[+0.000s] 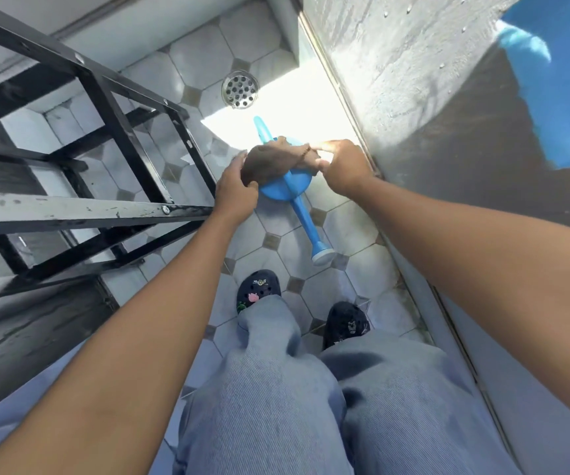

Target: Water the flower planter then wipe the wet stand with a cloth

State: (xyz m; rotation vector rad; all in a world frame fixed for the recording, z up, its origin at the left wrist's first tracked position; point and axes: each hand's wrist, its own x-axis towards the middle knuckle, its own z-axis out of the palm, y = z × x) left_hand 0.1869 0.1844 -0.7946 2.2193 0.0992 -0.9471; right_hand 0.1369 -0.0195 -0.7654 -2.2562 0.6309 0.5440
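Both hands held a soft brown cloth [273,162] above the watering can [285,190]: left hand [237,190] clamped one end, right hand [343,166] pinched the other; limp, best bunched.

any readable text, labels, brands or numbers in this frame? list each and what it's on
None readable.
Blue watering can: no label or marking visible.
Brown cloth, held by left hand and right hand: no print.
Black metal stand: only scuffs and bolts, no writing.
Left clog: decorative charms, shapes only, no letters legible.
Right clog: charms too small and dark to read.
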